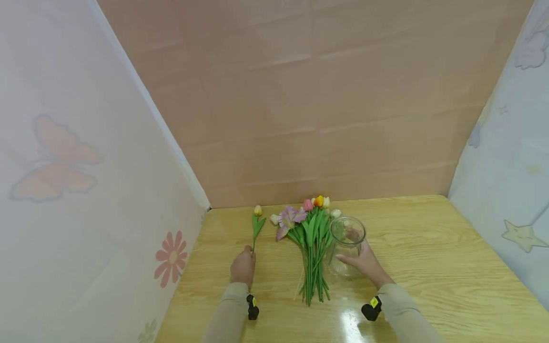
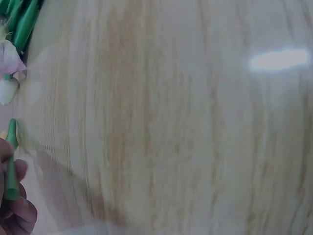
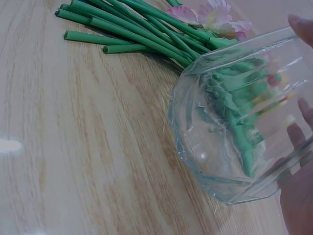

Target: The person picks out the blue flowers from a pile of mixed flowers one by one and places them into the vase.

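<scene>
Left hand (image 1: 242,267) fingers pinch 1 light, bendy tulip (image 1: 257,224) low on its stem; right hand (image 1: 364,263) at 3 o'clock grips fragile, slippery glass vase (image 1: 346,245).

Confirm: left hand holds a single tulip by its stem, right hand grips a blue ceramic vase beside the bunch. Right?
Not quite. The vase is clear glass, not blue ceramic: in the right wrist view the green stems show through its wall. The rest holds: the left hand holds a single tulip by its stem, and the right hand grips the vase beside the bunch.
</scene>
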Motion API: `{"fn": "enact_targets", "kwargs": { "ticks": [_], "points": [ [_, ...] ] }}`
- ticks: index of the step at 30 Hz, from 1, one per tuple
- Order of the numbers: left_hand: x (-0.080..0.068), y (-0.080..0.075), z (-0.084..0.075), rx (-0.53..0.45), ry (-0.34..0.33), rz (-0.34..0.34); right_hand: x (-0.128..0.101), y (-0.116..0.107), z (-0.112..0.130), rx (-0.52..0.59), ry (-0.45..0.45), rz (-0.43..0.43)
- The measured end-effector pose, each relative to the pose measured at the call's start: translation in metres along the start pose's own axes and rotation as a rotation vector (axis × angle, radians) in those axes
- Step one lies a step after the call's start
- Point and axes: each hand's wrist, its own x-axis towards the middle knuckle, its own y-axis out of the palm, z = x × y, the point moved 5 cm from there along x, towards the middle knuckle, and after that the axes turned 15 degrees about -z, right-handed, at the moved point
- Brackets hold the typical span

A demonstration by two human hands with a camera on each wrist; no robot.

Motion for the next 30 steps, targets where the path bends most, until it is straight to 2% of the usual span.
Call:
{"fn": "enact_targets", "kwargs": {
  "ticks": [7, 12, 16, 18, 20, 25, 28, 30],
  "points": [
    [0.002, 0.008, 0.002, 0.09, 0.011, 0.102, -0.002, 0.001, -0.001, -0.015, 0.015, 0.002],
    [0.01, 0.0, -0.005, 0.161, -0.002, 0.164, -0.002, 0.001, 0.0, -0.019, 0.013, 0.0],
    [0.018, -0.007, -0.018, 0.157, 0.006, 0.168, -0.001, 0.002, 0.0, -0.008, 0.012, 0.002],
    [0.021, -0.009, -0.031, 0.126, 0.033, 0.146, -0.001, 0.001, 0.0, -0.009, 0.009, 0.002],
    [0.025, -0.011, -0.05, 0.098, 0.099, 0.106, -0.001, 0.001, -0.001, -0.012, 0.005, -0.003],
    [0.024, -0.019, -0.112, 0.041, 0.324, -0.018, 0.001, 0.0, -0.001, -0.019, -0.004, -0.006],
    [0.015, -0.02, -0.145, 0.02, 0.431, -0.027, 0.001, 0.001, -0.001, -0.011, 0.002, 0.003],
    [0.004, -0.018, -0.162, 0.017, 0.479, 0.005, 0.0, 0.002, -0.001, -0.01, 0.005, 0.003]
  ]
}}
